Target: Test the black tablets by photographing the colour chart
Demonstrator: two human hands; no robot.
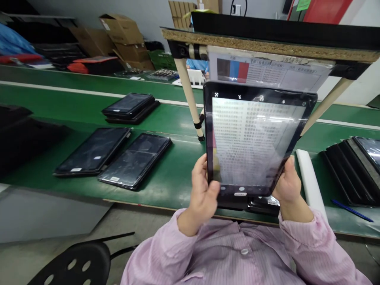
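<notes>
I hold a black tablet (252, 138) upright in front of me, its lit screen showing a pale page of text. My left hand (203, 190) grips its lower left corner, thumb on the bottom bezel. My right hand (287, 184) wraps round the lower right edge. A printed sheet (267, 71) with a black, blue and red colour block hangs from the shelf edge just behind the tablet. More dark tablets (263, 204) lie on the belt under the held one.
On the green belt (172, 174) lie two tablets (113, 156) at the left and a stacked pair (130, 106) further back. A row of tablets (353, 168), a blue pen (352, 209) and a white foam strip (310, 182) sit right. Cardboard boxes (124, 39) stand behind. A black stool (74, 263) is lower left.
</notes>
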